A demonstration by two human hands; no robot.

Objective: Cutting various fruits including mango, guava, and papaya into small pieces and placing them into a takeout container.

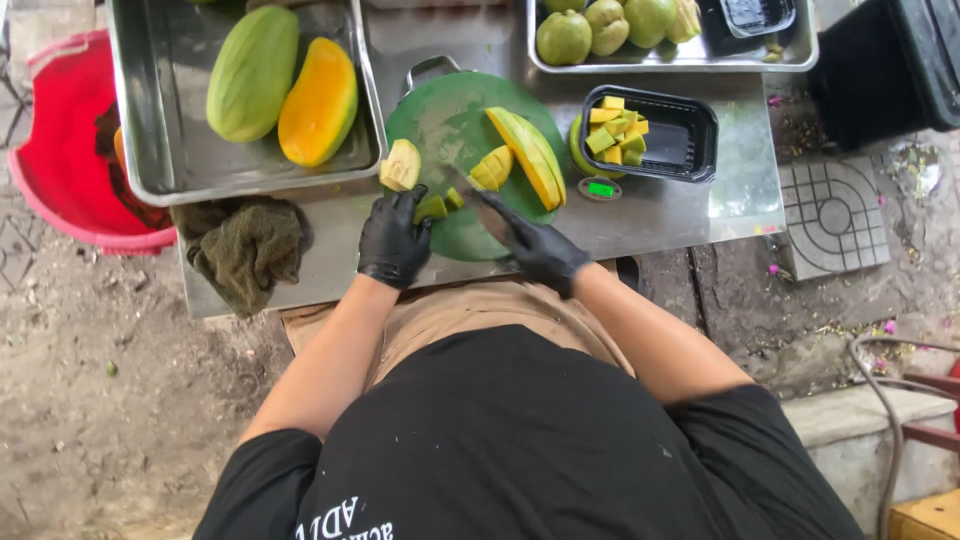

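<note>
Pressing down on a small green fruit piece, the left hand in its black glove sits at about 7 o'clock on the round green cutting board, its fingers curled over the piece. The right hand, also gloved, is at 5 o'clock on the board with its fingers clenched round a knife; the handle is hidden in the fist and the blade, pointing toward 10 o'clock, is hard to make out against the board. A pale fruit half lies at 9 o'clock, just beside the left fingertips. Scored mango slices lie at 3 o'clock. A black tray of fruit cubes stands on a scale that is mostly covered. The metal pan at 10 o'clock holds a whole and a halved papaya; its top is cut off. The red tub is partly out of frame.
</note>
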